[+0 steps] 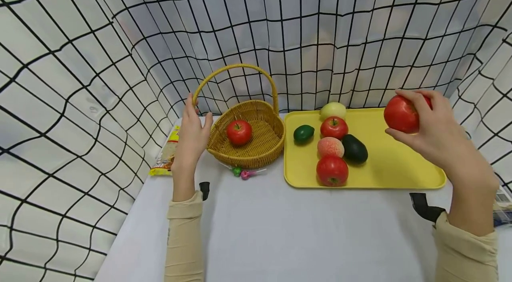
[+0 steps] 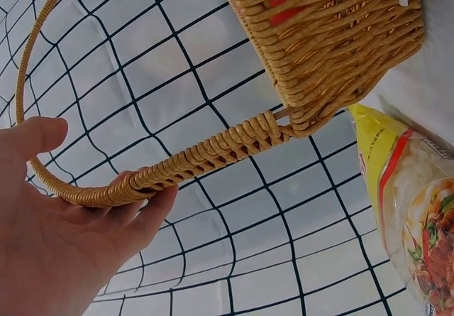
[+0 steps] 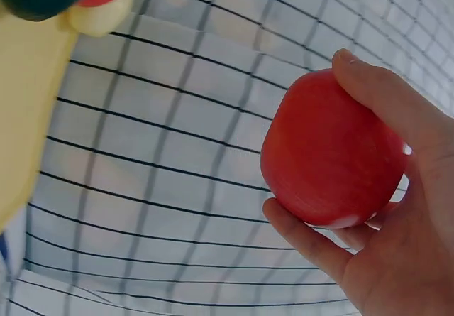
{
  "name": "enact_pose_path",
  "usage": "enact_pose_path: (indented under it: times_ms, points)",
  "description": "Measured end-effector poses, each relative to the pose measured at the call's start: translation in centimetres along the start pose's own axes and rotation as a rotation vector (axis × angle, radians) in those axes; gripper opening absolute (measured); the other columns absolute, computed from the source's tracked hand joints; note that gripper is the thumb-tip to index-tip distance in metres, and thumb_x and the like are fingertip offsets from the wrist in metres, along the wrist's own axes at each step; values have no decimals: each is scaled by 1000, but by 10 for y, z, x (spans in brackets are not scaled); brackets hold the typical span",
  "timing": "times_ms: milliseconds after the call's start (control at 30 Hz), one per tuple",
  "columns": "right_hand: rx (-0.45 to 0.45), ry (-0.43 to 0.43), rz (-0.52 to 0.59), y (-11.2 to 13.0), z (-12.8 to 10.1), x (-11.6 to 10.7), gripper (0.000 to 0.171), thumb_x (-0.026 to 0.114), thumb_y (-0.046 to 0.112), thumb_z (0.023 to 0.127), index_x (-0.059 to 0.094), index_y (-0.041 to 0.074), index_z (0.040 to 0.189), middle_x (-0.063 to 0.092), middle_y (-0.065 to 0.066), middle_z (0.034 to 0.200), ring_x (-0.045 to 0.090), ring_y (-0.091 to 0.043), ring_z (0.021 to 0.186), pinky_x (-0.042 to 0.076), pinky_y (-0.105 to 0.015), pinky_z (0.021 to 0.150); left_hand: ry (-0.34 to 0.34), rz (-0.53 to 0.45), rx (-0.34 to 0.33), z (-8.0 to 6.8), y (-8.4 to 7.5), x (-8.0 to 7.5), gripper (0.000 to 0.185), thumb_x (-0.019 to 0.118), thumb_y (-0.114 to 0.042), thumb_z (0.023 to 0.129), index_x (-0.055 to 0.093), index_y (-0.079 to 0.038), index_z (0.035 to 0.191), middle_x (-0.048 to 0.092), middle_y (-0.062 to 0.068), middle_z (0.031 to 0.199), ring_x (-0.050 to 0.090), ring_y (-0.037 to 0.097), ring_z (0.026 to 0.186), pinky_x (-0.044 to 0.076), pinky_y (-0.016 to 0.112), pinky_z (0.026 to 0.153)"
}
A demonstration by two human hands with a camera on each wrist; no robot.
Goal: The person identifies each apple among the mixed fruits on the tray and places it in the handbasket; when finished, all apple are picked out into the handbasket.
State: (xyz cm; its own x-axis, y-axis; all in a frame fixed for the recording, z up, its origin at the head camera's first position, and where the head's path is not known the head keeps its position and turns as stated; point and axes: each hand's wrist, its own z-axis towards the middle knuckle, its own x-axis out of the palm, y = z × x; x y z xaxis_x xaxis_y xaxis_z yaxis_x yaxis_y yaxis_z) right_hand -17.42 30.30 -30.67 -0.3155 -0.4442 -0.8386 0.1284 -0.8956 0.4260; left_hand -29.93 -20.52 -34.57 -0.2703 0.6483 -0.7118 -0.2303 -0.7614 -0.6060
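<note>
Red fruit (image 3: 333,153), smooth, bluntly rounded, in right fingers (image 3: 306,238)

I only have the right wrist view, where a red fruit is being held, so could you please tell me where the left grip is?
Observer: The left grip is touching the arched handle of a wicker basket.
Operator: Thank you, that is out of my picture; could you also say whether the basket holds anything?
Observer: Yes, the head view shows a single red apple lying inside it.
</note>
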Motion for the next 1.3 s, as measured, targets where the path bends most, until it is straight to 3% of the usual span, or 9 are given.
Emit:
enact_pose_path:
  times_ms: [233,333,400,467,567,633,733,1000,1300]
  points:
    - [-155,-172,16,38,-25,-24,103,94,10,68,42,26,156,37,-24,152,40,-49,133,49,-79,81,-1,3,1,0,0,1,78,44,-39,109,-4,-20,166,29,16,166,42,35,146,43,57,115]
    - [-238,-212,25,49,-32,-28,107,97,5,60,47,22,153,42,-23,148,41,-45,134,57,-37,103,-6,12,4,0,0,0,79,45,-40,108,-4,-19,167,28,17,167,42,35,147,43,58,116]
    - [-278,-220,38,54,-34,-28,107,97,3,58,49,20,152,43,-23,147,42,-43,133,42,-5,101,-9,21,7,0,0,-1,79,45,-41,108,-3,-17,166,27,18,167,42,36,147,43,59,116]
    - [-296,-214,47,56,-35,-27,107,97,4,57,49,19,152,43,-22,147,44,-43,132,19,10,87,-11,26,9,1,0,-1,80,45,-41,108,-4,-16,166,26,18,168,42,37,147,43,59,116]
    - [-281,-189,48,57,-33,-23,106,97,7,60,47,20,152,42,-22,148,44,-43,130,42,-3,99,-6,26,10,2,-1,-2,81,45,-41,108,-5,-17,166,26,18,168,42,38,147,42,59,116]
    - [-265,-173,37,59,-31,-20,103,96,9,64,46,21,153,41,-22,148,45,-44,129,59,-33,99,-1,27,6,2,-2,-1,81,45,-42,108,-7,-19,166,25,18,168,41,38,148,42,59,117]
    - [-291,-154,11,64,-26,-11,98,95,14,67,46,19,151,41,-24,147,46,-45,127,54,-74,81,7,35,-6,1,-3,-1,82,45,-44,108,-9,-21,166,24,19,168,41,38,149,40,59,118]
    - [-344,82,24,97,3,34,81,86,41,81,45,32,151,43,-10,150,61,-36,115,62,-56,84,0,41,-27,-2,-3,1,82,46,-43,108,-8,-21,166,22,21,169,41,40,149,41,60,117]
    - [-493,429,-72,153,93,120,73,78,42,88,41,30,149,41,-10,148,50,-29,127,59,-47,94,27,32,-39,-2,-5,-1,83,43,-47,108,-11,-23,166,18,18,171,39,38,151,40,58,118]
